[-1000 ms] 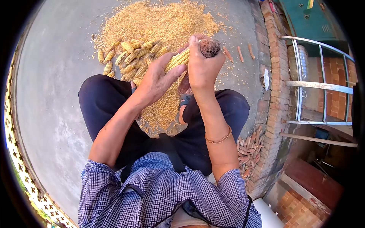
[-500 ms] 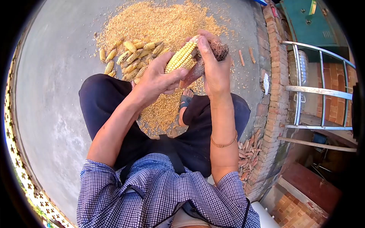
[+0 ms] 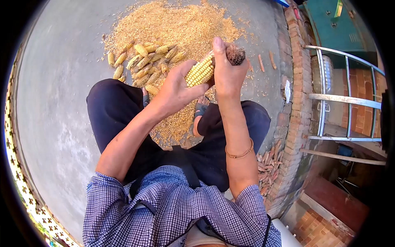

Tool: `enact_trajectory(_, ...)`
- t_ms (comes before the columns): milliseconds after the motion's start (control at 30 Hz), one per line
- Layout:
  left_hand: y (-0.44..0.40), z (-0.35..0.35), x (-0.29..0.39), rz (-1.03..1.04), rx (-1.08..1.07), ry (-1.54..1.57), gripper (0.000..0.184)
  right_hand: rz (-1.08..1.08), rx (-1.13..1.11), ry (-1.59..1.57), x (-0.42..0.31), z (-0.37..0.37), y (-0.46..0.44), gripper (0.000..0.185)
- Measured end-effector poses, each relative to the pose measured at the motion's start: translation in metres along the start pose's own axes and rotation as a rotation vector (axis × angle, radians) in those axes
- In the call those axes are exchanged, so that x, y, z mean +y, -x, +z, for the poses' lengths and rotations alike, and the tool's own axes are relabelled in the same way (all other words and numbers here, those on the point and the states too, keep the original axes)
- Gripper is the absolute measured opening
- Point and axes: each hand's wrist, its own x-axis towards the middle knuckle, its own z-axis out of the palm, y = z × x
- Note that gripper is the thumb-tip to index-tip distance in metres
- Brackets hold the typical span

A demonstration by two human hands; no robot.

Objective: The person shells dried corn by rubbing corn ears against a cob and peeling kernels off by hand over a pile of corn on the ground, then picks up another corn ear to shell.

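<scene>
The left hand curls around a yellow corn ear; the right hand clasps a dark cob. Open floor stretches left toward the patterned edge.

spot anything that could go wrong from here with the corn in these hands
The right hand grips a rough dark cob right against the yellow ear, so its thumb could get scraped.

The left hand has only the ear's lower end, so the ear might twist or slip.

Loose kernels lie around the sandaled foot; they could roll underfoot on standing up.
</scene>
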Motion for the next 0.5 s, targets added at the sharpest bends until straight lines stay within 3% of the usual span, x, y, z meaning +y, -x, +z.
enact_trajectory(133,0.001,-0.014,0.017,-0.289,-0.057,0.253,0.039,0.036,-0.009,-0.216,-0.006,-0.006,-0.005,0.029)
enact_trajectory(233,0.002,-0.015,0.009,-0.237,-0.032,0.142,0.036,0.114,-0.114,-0.188,-0.025,-0.016,0.003,0.029)
enact_trajectory(400,-0.001,-0.010,-0.020,-0.003,0.044,-0.063,0.026,-0.674,-0.323,0.295,0.001,-0.016,-0.005,0.028)
enact_trajectory(467,-0.002,-0.004,-0.047,0.176,0.063,-0.090,0.025,-0.679,-0.414,0.560,-0.011,-0.014,0.006,0.031)
enact_trajectory(500,-0.001,0.000,-0.036,0.125,0.063,-0.032,0.026,-0.693,-0.412,0.670,-0.007,-0.012,0.006,0.034)
